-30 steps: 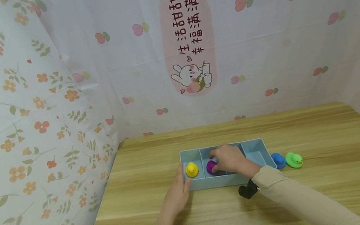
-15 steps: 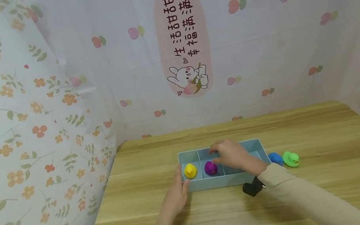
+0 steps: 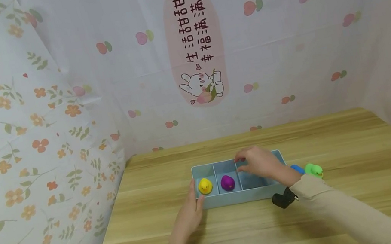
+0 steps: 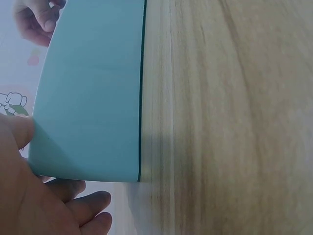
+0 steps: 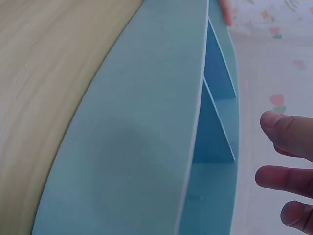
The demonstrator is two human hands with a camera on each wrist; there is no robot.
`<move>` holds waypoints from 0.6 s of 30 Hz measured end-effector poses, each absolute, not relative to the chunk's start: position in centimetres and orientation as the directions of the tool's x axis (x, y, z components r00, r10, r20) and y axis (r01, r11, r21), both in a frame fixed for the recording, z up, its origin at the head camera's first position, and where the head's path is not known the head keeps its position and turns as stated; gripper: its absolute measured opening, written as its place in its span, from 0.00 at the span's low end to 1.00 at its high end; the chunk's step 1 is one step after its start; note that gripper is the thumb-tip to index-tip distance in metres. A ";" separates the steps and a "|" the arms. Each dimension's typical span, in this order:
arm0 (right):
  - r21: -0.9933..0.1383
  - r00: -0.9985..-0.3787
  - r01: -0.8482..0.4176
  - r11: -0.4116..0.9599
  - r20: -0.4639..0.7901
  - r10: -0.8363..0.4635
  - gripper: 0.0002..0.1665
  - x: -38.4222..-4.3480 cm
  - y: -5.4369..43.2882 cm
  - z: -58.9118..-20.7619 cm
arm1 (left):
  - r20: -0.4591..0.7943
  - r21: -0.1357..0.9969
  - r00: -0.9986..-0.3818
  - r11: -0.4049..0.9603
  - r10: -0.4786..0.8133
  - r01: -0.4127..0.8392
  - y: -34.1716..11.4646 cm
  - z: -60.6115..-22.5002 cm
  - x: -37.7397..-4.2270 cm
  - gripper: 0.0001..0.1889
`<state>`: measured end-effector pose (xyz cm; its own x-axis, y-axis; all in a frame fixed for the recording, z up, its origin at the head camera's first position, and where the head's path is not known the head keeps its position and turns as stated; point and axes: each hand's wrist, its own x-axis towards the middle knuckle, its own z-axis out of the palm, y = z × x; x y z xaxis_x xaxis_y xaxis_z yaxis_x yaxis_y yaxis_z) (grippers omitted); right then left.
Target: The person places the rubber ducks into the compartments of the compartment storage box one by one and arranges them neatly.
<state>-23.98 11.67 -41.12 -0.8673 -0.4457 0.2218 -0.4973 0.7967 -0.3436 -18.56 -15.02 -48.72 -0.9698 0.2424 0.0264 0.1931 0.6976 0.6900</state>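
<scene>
A light blue divided tray [image 3: 240, 197] lies on the wooden table [image 3: 341, 144]. A yellow duck [image 3: 205, 186] sits in its leftmost compartment and a purple duck [image 3: 227, 183] in the one beside it. My left hand [image 3: 193, 198] rests flat against the tray's left end, fingers straight; the left wrist view shows the tray's outer wall [image 4: 93, 98] next to that hand [image 4: 44, 205]. My right hand [image 3: 251, 162] hovers over the third compartment, relaxed and holding nothing; its fingers [image 5: 288, 137] show beside the tray [image 5: 137, 147].
A blue duck [image 3: 297, 168] and a green duck [image 3: 314, 170] stand on the table just right of the tray, partly behind my right sleeve. Flower-printed cloth walls close in the left, back and right sides.
My right hand has let go of the purple duck in the second compartment and drifted right over the third. The left hand has stayed against the tray's end.
</scene>
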 end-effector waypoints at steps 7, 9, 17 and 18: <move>-0.309 -0.862 -0.501 0.809 0.261 -0.434 0.14 -24.3 13.7 -41.2 | 0.027 0.683 -0.970 0.703 0.243 0.196 -14.9 -48.8 -18.6 0.33; -0.306 -0.865 -0.494 0.814 0.264 -0.426 0.14 -24.4 14.3 -41.3 | 0.033 0.682 -0.968 0.703 0.247 0.202 -14.9 -48.8 -18.7 0.33; -0.326 -0.887 -0.455 0.829 0.253 -0.387 0.14 -24.2 16.6 -41.2 | 0.045 0.679 -0.966 0.701 0.255 0.217 -15.1 -48.9 -18.7 0.33; -0.328 -0.891 -0.447 0.832 0.252 -0.379 0.13 -24.1 16.9 -41.2 | 0.045 0.677 -0.965 0.702 0.257 0.219 -15.1 -48.9 -18.7 0.33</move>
